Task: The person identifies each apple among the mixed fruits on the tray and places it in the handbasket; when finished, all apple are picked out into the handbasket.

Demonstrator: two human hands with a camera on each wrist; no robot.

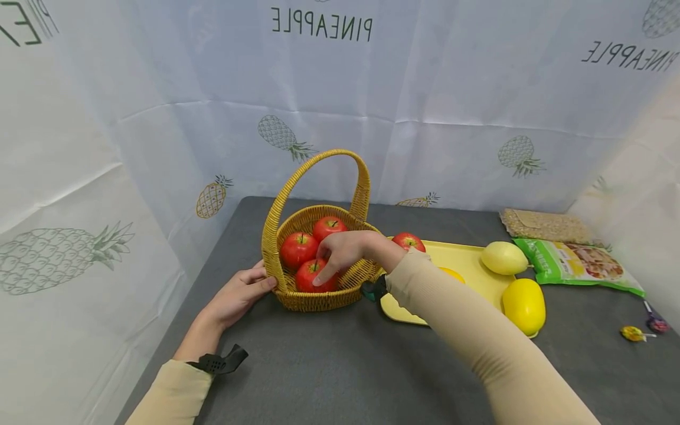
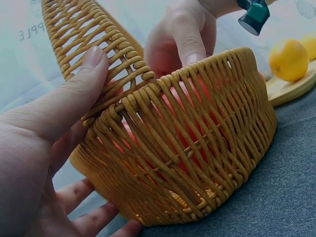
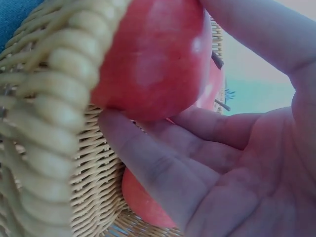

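While the left hand (image 1: pixel 239 293) steadies the wicker basket (image 1: pixel 297 298) from outside, thumb pressed to the base of its handle and fingers laid against the wall, the right hand (image 1: pixel 345 251) reaches over the rim with fingers loosely curled round the nearest red apple (image 1: pixel 310 277), though whether it grips or merely touches the fruit is hard to tell. By my reading the filling is well along: three apples lie in the basket, one more apple (image 1: pixel 408 241) waits on the yellow tray (image 1: pixel 467 260) beyond, beside yellow fruits partly hidden by the sleeve.
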